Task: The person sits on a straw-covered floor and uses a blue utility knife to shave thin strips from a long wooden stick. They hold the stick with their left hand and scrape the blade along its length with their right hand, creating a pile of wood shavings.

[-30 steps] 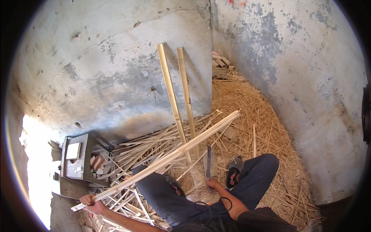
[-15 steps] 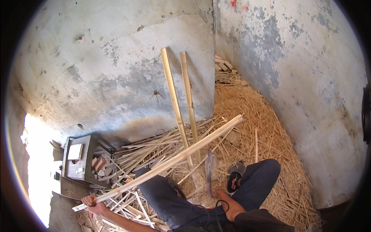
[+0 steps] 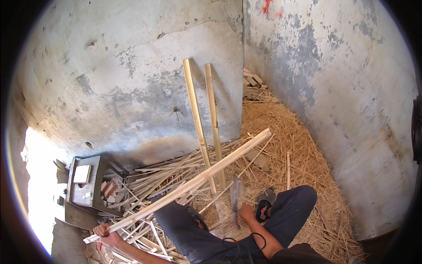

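A long pale split bamboo pole (image 3: 198, 180) slants across my left thigh, its far end raised to the right. My left hand (image 3: 107, 234) is closed round its near end, at the lower left. My right hand (image 3: 247, 211) is curled beside my right shoe; whether anything is in its fingers is hidden. Just left of that hand, a knife (image 3: 236, 196) with a broad dark blade points away from me among the shavings. Its handle end shows apart from my fingers.
Two split bamboo lengths (image 3: 195, 114) lean on the far wall (image 3: 132, 88). Bamboo strips (image 3: 162, 176) lie heaped at left, and straw-like shavings (image 3: 303, 163) cover the floor at right. A small wooden stool (image 3: 88, 185) lies on its side near rubble. Bricks (image 3: 252, 80) sit in the far corner.
My right hand has moved away from me and off the knife's handle end. The knife has shifted slightly toward me. My left hand keeps its grip on the pole.
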{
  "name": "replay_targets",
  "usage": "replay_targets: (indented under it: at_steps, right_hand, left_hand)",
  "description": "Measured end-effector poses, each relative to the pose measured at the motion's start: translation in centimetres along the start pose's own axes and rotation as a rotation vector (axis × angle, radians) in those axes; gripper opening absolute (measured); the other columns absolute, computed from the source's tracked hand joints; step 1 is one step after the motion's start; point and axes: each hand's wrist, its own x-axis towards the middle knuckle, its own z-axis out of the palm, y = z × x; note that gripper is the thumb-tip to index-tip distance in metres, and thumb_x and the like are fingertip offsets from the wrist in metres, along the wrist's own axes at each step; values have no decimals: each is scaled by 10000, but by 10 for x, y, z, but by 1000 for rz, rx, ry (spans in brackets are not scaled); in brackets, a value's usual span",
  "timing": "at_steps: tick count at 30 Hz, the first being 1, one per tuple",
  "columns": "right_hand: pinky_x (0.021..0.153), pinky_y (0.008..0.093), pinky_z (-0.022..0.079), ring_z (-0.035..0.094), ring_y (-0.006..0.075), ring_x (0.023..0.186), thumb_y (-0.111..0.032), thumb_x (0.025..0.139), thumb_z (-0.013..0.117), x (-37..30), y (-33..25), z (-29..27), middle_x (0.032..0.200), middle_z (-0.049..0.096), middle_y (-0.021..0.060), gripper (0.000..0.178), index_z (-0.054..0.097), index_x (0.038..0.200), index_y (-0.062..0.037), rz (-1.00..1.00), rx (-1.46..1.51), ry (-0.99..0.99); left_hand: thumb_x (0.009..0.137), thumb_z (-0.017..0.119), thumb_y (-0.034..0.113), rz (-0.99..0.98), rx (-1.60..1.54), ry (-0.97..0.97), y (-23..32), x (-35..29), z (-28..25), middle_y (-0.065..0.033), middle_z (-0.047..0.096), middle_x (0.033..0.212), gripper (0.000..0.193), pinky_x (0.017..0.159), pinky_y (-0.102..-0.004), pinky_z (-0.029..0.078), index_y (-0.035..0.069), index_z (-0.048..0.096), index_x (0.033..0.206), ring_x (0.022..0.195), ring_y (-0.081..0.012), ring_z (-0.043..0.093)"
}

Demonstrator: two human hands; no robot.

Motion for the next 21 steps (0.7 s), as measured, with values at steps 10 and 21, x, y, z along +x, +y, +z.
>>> replay_targets:
  at_steps: [10, 21]
  right_hand:
    - [592, 302, 458, 561, 140, 649, -141, 997, 619, -79, -38, -247, 925, 662, 38, 368, 679, 1332, -3, -550, 1233, -145]
    - [509, 211, 285, 350, 20, 557, -293, 1100, 639, -177, -104, -330, 854, 516, -40, 413, 612, 1418, -32, -865, 1919, -3]
  left_hand:
    - [1137, 325, 443, 9, -117, 81, -13, -9, -32, 45, 196, 616, 525, 510, -300, 149, 188, 261, 682, 521, -94, 183]
    - [1079, 191, 764, -53, 1, 413, -141, -59, -9, 24, 187, 633, 697, 559, -323, 237, 180, 239, 702, 559, -146, 195]
